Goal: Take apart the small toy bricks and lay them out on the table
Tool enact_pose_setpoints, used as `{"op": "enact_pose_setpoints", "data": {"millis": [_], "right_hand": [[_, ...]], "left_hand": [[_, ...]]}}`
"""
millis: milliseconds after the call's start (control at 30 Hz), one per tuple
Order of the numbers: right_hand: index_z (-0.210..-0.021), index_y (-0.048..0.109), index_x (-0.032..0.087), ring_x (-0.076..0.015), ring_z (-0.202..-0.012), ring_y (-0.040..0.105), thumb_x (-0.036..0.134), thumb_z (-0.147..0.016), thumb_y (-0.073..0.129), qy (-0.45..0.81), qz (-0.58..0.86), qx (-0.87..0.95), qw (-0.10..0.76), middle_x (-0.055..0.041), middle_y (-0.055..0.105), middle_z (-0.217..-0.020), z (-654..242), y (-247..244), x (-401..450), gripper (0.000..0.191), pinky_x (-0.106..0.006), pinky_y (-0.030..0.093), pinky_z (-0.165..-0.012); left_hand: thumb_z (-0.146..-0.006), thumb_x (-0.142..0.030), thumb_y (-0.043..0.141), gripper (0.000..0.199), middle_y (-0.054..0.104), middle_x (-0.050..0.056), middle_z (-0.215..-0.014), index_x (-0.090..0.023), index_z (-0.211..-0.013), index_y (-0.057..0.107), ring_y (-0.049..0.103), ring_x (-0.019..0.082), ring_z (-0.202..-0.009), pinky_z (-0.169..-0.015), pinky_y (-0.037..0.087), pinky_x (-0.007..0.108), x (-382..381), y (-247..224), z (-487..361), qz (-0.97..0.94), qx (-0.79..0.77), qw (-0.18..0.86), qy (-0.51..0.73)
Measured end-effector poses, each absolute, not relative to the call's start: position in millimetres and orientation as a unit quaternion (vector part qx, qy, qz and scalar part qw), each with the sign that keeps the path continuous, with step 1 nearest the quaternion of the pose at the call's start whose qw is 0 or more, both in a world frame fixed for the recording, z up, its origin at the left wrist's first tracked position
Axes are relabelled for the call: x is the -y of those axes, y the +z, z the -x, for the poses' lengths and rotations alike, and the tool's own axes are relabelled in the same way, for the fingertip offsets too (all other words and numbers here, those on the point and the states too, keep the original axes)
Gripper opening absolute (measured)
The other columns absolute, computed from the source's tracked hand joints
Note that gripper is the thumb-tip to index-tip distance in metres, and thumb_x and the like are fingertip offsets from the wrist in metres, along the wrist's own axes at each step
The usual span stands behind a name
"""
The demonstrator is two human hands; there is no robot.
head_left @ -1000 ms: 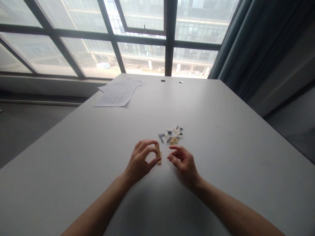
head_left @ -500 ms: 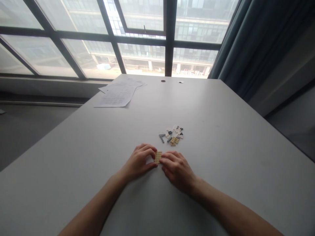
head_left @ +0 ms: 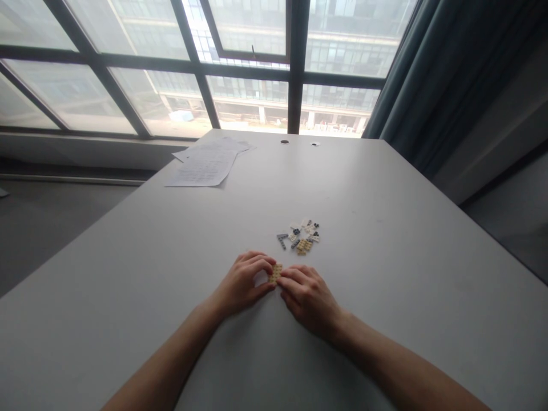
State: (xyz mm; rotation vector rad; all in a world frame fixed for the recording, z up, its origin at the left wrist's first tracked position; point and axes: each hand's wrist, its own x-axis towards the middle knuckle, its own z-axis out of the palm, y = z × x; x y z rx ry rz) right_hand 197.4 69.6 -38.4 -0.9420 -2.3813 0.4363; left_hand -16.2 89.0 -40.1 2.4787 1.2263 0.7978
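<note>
A small tan studded building plate (head_left: 275, 273) lies between my two hands, low over the white table. My left hand (head_left: 248, 279) grips it from the left, with the thumb at the near edge and the fingers curled at the far edge. From the right, the fingertips of my right hand (head_left: 309, 295) press on the plate's right side. Parts of the plate are covered by fingers. Just beyond my hands lies a loose group of building bricks: tan pieces (head_left: 303, 246), a grey angled piece (head_left: 282, 240), and several white and dark ones.
The white table (head_left: 411, 245) reaches to the window. Printed paper sheets (head_left: 203, 162) lie at its far left. Two round cable holes, a dark one (head_left: 285, 141) and a lighter one (head_left: 315, 144), sit near the far edge. A dark curtain (head_left: 423, 80) hangs at the right.
The fingers of my left hand have shifted slightly to the right over the plate's far edge. My right hand keeps nearly the same place. The loose bricks have not moved.
</note>
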Motion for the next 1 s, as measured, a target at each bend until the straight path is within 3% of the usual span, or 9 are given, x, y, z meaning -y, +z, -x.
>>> {"op": "enact_pose_setpoints", "data": {"millis": [300, 533, 1000], "right_hand": [[-0.11, 0.063, 0.02, -0.0237, -0.102, 0.054, 0.016, -0.085, 0.057, 0.181, 0.384, 0.85, 0.312, -0.0079, 0.065, -0.109, -198.5, -41.5, -69.2, 0.027, -0.04, 0.043, -0.092], [-0.106, 0.064, 0.021, -0.0241, -0.102, 0.056, 0.014, -0.08, 0.061, 0.184, 0.482, 0.765, 0.385, -0.0076, 0.066, -0.106, -215.0, -37.7, -98.6, 0.027, -0.041, 0.044, -0.093], [-0.096, 0.067, 0.021, -0.0254, -0.099, 0.054, 0.017, -0.079, 0.063, 0.136, 0.545, 0.767, 0.308, -0.0076, 0.069, -0.098, -207.8, -38.9, -141.3, 0.018, -0.039, 0.041, -0.089]], "left_hand": [[-0.079, -0.038, 0.068, 0.029, 0.064, 0.007, -0.116, -0.024, -0.103, 0.06, 0.057, 0.022, -0.109, -0.094, 0.044, 0.041, -88.6, -39.4, 17.9, -0.849, -0.432, 0.13, 0.275], [-0.083, -0.034, 0.062, 0.023, 0.063, 0.009, -0.112, -0.021, -0.102, 0.059, 0.058, 0.022, -0.104, -0.091, 0.047, 0.039, -86.5, -36.8, 18.4, -0.828, -0.445, 0.116, 0.32], [-0.084, -0.026, 0.06, 0.019, 0.065, 0.009, -0.106, -0.02, -0.102, 0.058, 0.059, 0.021, -0.098, -0.086, 0.047, 0.037, -85.4, -41.2, 15.4, -0.839, -0.421, 0.05, 0.34]]}}
